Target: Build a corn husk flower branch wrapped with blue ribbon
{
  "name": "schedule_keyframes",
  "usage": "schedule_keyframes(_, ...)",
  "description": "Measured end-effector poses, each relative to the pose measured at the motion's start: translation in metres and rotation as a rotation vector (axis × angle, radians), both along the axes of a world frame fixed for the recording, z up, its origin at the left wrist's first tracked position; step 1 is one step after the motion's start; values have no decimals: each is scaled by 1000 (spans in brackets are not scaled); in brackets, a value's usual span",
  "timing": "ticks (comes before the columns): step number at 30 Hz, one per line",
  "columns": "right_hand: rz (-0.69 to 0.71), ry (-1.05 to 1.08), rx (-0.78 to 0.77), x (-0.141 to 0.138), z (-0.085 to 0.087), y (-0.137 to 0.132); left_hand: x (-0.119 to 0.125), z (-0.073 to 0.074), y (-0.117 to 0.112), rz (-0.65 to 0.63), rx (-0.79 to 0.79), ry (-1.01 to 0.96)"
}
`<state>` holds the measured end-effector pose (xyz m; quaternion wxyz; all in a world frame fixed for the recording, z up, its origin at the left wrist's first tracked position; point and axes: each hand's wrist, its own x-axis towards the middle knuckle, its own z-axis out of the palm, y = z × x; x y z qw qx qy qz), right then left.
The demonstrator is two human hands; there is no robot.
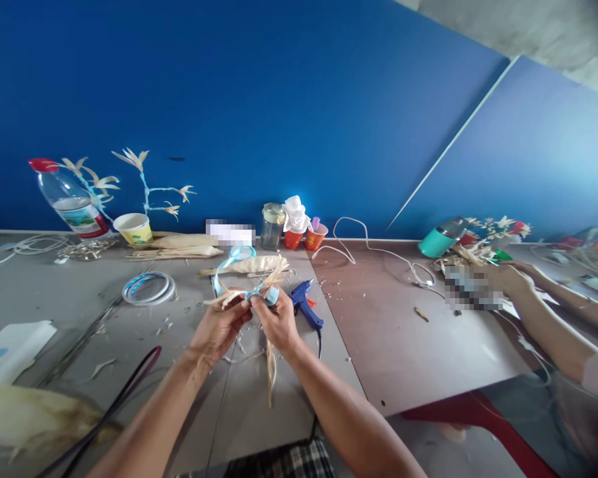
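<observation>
Both hands meet over the table, pinching a small husk flower [234, 296] with pale strips spreading to the left and upper right. My left hand [224, 328] closes on its left side. Opposite, my right hand [280, 324] grips its stem, which is wrapped in light blue tape [273, 296]. A loop of light blue ribbon [220, 269] rises behind the fingers. Part of the stem is hidden by the thumbs. Just right of my right hand lies a blue glue gun [306, 307]. Behind sits a bundle of dried husk [264, 265].
Farther left are tape rolls [149, 290], a paper cup [132, 229] with husk flowers, and a plastic bottle [80, 206]. A glass jar [272, 227] and red cups [315, 237] stand by the wall. A white cable [373, 249] crosses right, where another person's hands [513, 282] work.
</observation>
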<state>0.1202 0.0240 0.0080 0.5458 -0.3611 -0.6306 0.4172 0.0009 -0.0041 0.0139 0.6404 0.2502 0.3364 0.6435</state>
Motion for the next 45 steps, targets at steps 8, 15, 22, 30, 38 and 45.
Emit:
schedule_keyframes(8, -75, -269, 293, 3, 10, -9, 1, 3, 0, -3, -51, 31)
schedule_keyframes(15, -130, -501, 494, 3, 8, -13, 1, 2, 1, 94, -30, 6)
schedule_keyframes(22, -119, -494, 553, -3, 2, -18, -3, 3, 1, 159, -49, 28)
schedule_keyframes(30, -116, -426, 470, -2, 7, -19, 3, 6, 0, 114, 9, 60)
schedule_keyframes(38, -121, -279, 429, -2, 12, -23, -2, 1, -3, 37, 1, 77)
schedule_keyframes(45, -151, -271, 487, -2, 11, -23, 0, 1, -3, 22, 34, 139)
